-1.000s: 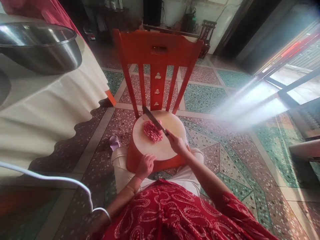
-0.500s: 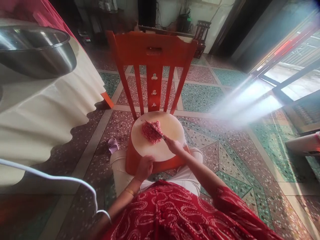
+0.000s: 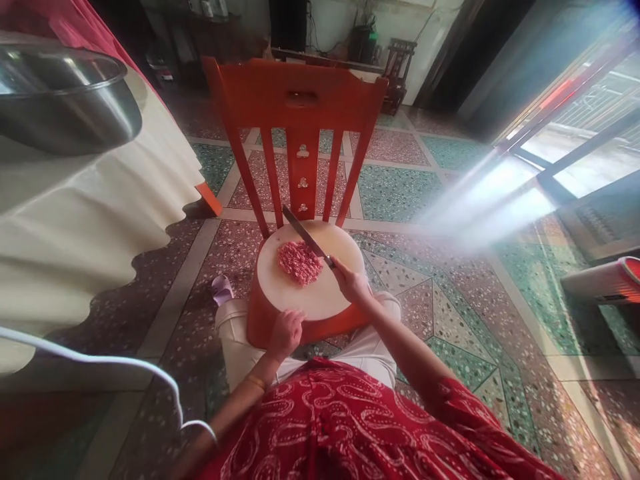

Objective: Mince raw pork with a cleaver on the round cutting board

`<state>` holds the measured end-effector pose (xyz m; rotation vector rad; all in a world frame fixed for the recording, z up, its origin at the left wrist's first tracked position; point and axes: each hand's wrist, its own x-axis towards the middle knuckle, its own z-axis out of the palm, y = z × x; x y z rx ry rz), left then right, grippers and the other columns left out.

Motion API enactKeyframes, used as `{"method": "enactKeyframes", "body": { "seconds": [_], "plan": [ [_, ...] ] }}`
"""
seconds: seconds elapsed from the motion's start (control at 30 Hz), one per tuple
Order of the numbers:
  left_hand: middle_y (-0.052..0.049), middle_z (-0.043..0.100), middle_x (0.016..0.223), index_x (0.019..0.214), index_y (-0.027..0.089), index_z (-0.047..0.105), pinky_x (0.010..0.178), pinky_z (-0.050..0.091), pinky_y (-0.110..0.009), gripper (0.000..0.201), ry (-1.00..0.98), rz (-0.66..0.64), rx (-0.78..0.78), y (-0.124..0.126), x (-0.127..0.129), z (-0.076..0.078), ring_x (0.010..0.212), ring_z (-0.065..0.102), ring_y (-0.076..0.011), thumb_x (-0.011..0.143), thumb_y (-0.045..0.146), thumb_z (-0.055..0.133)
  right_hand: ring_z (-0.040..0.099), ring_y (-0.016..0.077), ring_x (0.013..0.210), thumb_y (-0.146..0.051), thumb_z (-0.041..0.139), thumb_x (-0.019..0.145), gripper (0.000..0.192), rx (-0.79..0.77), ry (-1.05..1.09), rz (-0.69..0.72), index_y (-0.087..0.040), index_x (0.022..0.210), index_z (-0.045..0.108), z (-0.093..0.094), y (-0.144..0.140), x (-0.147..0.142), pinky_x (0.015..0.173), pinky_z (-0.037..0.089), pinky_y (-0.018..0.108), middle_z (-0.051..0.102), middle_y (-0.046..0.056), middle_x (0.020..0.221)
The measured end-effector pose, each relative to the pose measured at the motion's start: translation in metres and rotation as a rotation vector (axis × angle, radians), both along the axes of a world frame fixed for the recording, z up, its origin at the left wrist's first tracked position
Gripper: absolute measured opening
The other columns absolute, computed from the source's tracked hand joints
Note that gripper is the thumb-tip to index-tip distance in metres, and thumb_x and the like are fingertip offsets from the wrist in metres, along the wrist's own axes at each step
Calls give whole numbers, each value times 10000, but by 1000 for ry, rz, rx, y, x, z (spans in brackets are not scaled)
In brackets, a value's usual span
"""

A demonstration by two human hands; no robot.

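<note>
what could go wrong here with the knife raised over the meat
The left hand grips the near edge of the board, in line with the knife, so a stray chop might reach it. The board sits on a chair seat and may shift. The meat could scatter onto the floor.

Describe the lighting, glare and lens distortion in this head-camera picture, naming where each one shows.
Head view: a white streak of glare runs in from the bright glass door at right; the minced meat and raised knife on the round chopping board are evenly lit and fairly sharp; wide-angle distortion bends the steel bowl and the corners.
</note>
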<state>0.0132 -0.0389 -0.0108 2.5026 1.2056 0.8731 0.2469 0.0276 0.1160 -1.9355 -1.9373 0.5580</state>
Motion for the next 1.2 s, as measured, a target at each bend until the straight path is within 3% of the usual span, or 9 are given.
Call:
{"method": "enactKeyframes", "body": {
  "seconds": [0.17,0.33,0.47,0.63,0.77,0.87,1.0,1.1,1.2],
  "plan": [
    [-60,613,1084,1111,223,581,963,435,-423,356,-16,-20,0,1,0,-1,1065,532,-195,821,89,425,659,188,861,-384,371,933,404,-117,-47,44,-307,1306,508,-2,2,2,739,476,251,704,13,1004],
    [-54,611,1098,1131,238,572,949,437,-432,378,5,7,23,1,1,-2,1055,530,-203,826,83,411,643,198,929,-398,335,947,447,0,-16,15,-296,1373,422,5,2,4,749,472,250,688,29,1056],
    [-59,616,1080,1113,231,581,946,440,-426,348,-9,4,-4,1,1,-2,1058,534,-202,832,103,421,656,193,889,-393,379,933,409,-113,-81,64,-331,1325,481,-1,-1,5,756,477,259,693,18,1044],
    [-60,606,1111,1150,237,562,967,424,-436,384,14,-3,0,1,1,-2,1068,530,-200,829,95,406,654,177,882,-405,336,944,432,-25,-36,38,-328,1356,438,-4,-1,8,750,472,237,694,9,1036],
    [-57,614,1087,1112,234,580,948,443,-428,340,-4,9,-20,1,1,0,1052,539,-197,836,119,417,655,187,814,-388,372,927,409,-105,-55,72,-323,1309,503,-9,0,11,719,473,259,710,28,961],
    [-61,609,1108,1152,238,561,972,427,-431,372,2,-8,-9,0,1,2,1078,531,-196,839,116,401,631,151,736,-403,395,908,405,-124,129,26,-300,1269,547,-12,-2,21,662,470,235,701,18,886],
    [-58,608,1113,1154,241,568,962,424,-426,377,11,15,-11,-1,2,3,1055,531,-195,844,117,395,474,97,425,-497,338,888,557,-171,581,-164,-189,1335,464,-23,-25,33,426,399,191,531,-42,536],
    [-52,610,1100,1110,240,596,920,442,-407,361,4,23,-15,0,3,1,1029,523,-200,834,106,407,394,85,342,-564,337,856,628,-248,854,-346,-174,1342,414,-42,-43,35,332,329,175,445,-76,487],
    [-48,606,1104,1102,238,600,914,441,-398,377,1,12,-15,1,3,1,1030,511,-201,818,75,412,403,77,335,-559,362,852,597,-341,984,-429,-178,1308,418,-60,-36,33,317,314,159,453,-77,497]
  ]
}}
